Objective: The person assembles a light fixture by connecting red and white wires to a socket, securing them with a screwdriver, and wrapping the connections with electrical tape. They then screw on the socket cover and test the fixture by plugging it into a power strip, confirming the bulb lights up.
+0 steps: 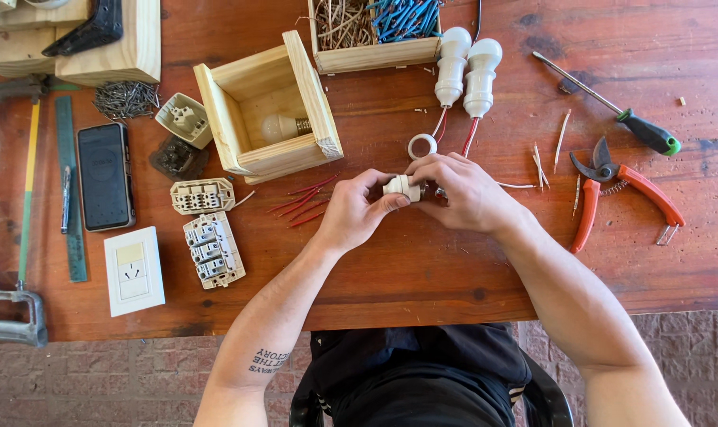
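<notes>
My left hand (357,212) and my right hand (462,192) meet over the middle of the wooden table (422,269). Together they grip a small white socket part (400,187), held between the fingertips of both hands. Red and white wires run from under my right hand up to two white lamp holders (467,71). A white ring (422,145) lies just above my hands. Several short red wire pieces (302,202) lie left of my left hand.
An open wooden box (295,150) holds a bulb (278,126). A tray of wires (375,24) stands behind it. Red pruning shears (624,186) and a screwdriver (612,107) lie right. Switch modules (208,229), a wall plate (134,270), a phone (104,175), nails (126,100) and a hacksaw (18,237) lie left.
</notes>
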